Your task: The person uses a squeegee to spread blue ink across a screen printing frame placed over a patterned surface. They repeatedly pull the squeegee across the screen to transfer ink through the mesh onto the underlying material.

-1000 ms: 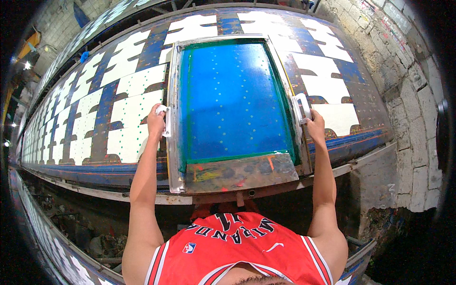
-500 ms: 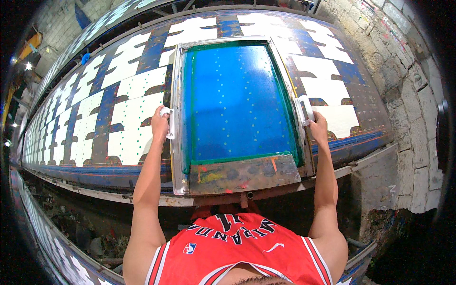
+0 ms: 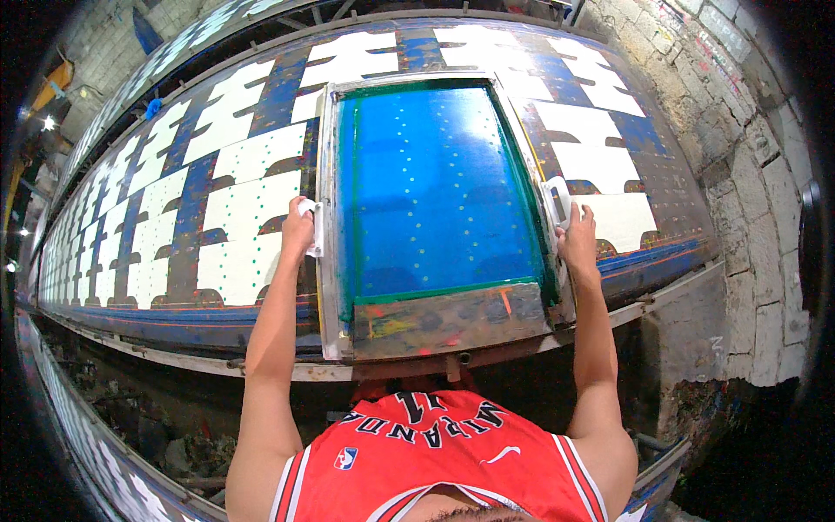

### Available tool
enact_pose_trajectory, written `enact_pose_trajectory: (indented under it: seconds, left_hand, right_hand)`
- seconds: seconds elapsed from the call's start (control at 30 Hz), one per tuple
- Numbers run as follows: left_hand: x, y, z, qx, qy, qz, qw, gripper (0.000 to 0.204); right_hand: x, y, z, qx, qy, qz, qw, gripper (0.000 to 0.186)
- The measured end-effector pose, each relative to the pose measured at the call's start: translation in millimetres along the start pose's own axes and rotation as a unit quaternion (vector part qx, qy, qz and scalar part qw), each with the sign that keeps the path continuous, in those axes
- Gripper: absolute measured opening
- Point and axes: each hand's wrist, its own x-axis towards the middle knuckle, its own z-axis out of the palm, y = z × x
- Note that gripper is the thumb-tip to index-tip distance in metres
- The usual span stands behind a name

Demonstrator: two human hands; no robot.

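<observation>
In front of me a screen printing frame [image 3: 329, 287] lies over the long table, its blue mesh [image 3: 435, 191] edged in green and dotted with small pale spots. Darker rounded patches show through the mesh. A dirty, paint-smeared strip [image 3: 452, 320] spans its near end. My left hand [image 3: 297, 231] is closed around the white handle [image 3: 317, 230] on the frame's left side. Beside the white right handle [image 3: 557, 198], my right hand [image 3: 579, 242] has its fingers raised and apart, with the thumb close to the handle's lower end.
White cut pieces [image 3: 252, 187] lie in rows along the blue and dark table [image 3: 196, 204], some with green dots on those left of the frame. A stone block wall [image 3: 752, 217] rises at the right. Another table with white pieces [image 3: 204, 30] runs behind.
My right hand has loosened from the right handle, its fingers now lifted. The dark patches under the mesh look clearer. The frame has shifted slightly in view; my left hand stays on its handle.
</observation>
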Motion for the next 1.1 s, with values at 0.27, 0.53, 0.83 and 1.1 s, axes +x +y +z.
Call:
enact_pose_trajectory:
  seconds: [0.27,0.53,0.83,1.1]
  left_hand:
    - [0.6,3.3,-3.5,-0.058,-0.028,0.009,0.998,0.038]
    - [-1.0,6.5,-5.0,-0.090,-0.051,0.012,0.995,0.044]
    - [-3.5,7.8,-10.1,-0.140,-0.084,0.018,0.986,0.046]
    - [10.8,8.0,-7.2,-0.135,-0.098,0.000,0.986,0.045]
  right_hand:
    - [-98.0,-111.7,-75.1,0.268,-0.387,-0.263,0.842,0.054]
    - [-155.7,-143.9,-80.6,0.027,-0.282,-0.382,0.880,0.071]
    - [-159.4,-146.5,-79.6,0.043,-0.235,-0.362,0.901,0.062]
    - [-115.5,-163.1,-78.3,0.033,-0.201,-0.317,0.926,0.045]
